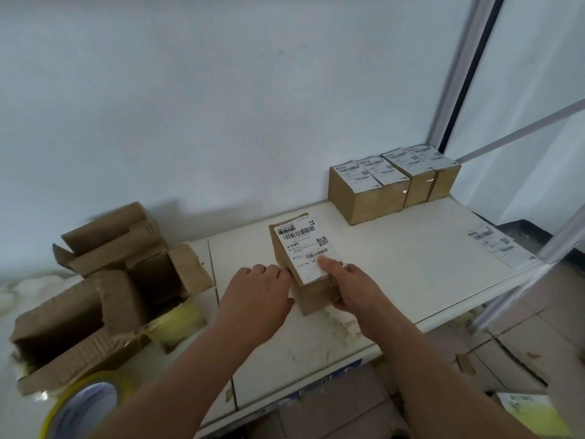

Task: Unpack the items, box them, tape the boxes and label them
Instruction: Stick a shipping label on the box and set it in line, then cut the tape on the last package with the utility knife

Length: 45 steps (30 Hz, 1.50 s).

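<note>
A small brown cardboard box (313,296) stands in the middle of the white table (411,274). A white shipping label (304,248) with barcodes lies on its top. My left hand (256,299) holds the box's left side, fingers curled against it. My right hand (351,286) grips the near right corner, with its thumb pressing down on the label's lower edge. Several labelled brown boxes (389,182) stand in a row at the back right against the wall.
Two large opened cartons (104,296) with raised flaps sit at the left. A roll of yellow tape (82,407) lies at the near left. Loose label sheets (497,245) rest near the table's right edge. A metal frame (459,90) rises at the right.
</note>
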Available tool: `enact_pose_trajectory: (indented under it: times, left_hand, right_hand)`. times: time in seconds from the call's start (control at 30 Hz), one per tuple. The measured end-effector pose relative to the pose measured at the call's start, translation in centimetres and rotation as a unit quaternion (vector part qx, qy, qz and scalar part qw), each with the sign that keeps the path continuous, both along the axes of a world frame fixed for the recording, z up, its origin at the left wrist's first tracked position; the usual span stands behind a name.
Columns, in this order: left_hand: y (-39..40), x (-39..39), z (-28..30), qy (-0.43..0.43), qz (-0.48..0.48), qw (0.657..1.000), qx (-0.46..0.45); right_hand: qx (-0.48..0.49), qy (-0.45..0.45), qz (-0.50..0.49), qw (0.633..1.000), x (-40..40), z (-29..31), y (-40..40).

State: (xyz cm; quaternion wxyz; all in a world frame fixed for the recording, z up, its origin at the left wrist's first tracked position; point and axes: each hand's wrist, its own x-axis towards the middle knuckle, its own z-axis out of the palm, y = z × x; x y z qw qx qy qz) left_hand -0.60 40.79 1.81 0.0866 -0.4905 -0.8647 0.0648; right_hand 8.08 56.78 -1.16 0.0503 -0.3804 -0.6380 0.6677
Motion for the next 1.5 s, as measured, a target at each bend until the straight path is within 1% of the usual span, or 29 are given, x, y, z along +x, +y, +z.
enact_pose_trajectory:
  times: [0.13,0.23,0.5,0.87,0.97,1.07,1.13,1.2,1.27,1.3,1.37,1.4,1.47,1.5]
  left_hand:
    - [4.8,-2.3,0.4,0.032,-0.03,0.999,0.005]
    - [8.3,-4.4,0.2,0.057,-0.043,0.997,0.0]
    - [14.8,-9.3,-1.0,0.084,-0.043,0.996,-0.001]
    - [18.2,-12.1,-3.8,0.044,-0.039,0.998,0.015]
    - [18.9,-12.5,-4.2,0.035,-0.03,0.999,0.021]
    - [19.0,-12.8,-4.3,0.019,-0.008,1.0,0.01]
    - [18.4,-12.6,-4.2,0.037,-0.008,0.999,-0.002]
    - [17.1,-12.1,-3.8,0.062,-0.014,0.998,-0.016]
    - [14.9,-11.4,-2.9,0.08,-0.016,0.996,-0.037]
    - [13.5,-10.9,-2.3,0.089,-0.014,0.995,-0.049]
    - [10.3,-10.1,-1.1,0.106,-0.006,0.992,-0.066]
    - [8.6,-9.6,-0.6,0.11,0.001,0.991,-0.069]
    - [5.3,-8.4,0.8,0.113,0.014,0.991,-0.067]
    - [3.7,-7.6,1.6,0.114,0.02,0.991,-0.063]
  right_hand:
    - [0.019,0.002,-0.029,0.999,-2.2,1.0,4.6]
    - [0.014,0.01,-0.059,0.998,-4.4,0.9,7.8]
    - [-0.006,0.035,-0.141,0.989,-10.2,-0.6,13.2]
    - [0.009,0.029,-0.256,0.966,-14.5,-3.6,14.9]
    - [0.016,0.033,-0.275,0.961,-15.3,-3.7,15.1]
    - [-0.001,0.055,-0.289,0.956,-15.6,-3.5,14.8]
    - [0.002,0.049,-0.282,0.958,-15.4,-3.3,14.3]
    - [0.043,0.028,-0.272,0.961,-15.0,-3.5,13.6]
    - [0.113,0.013,-0.252,0.961,-13.8,-3.4,12.0]
    - [0.159,0.008,-0.224,0.961,-13.2,-3.3,10.9]
    - [0.276,-0.011,-0.121,0.953,-11.5,-2.5,8.1]
    - [0.346,-0.028,-0.061,0.936,-10.6,-2.0,6.4]
    - [0.474,-0.055,0.043,0.878,-9.0,-0.5,3.2]
    - [0.522,-0.06,0.084,0.847,-8.4,0.2,1.6]
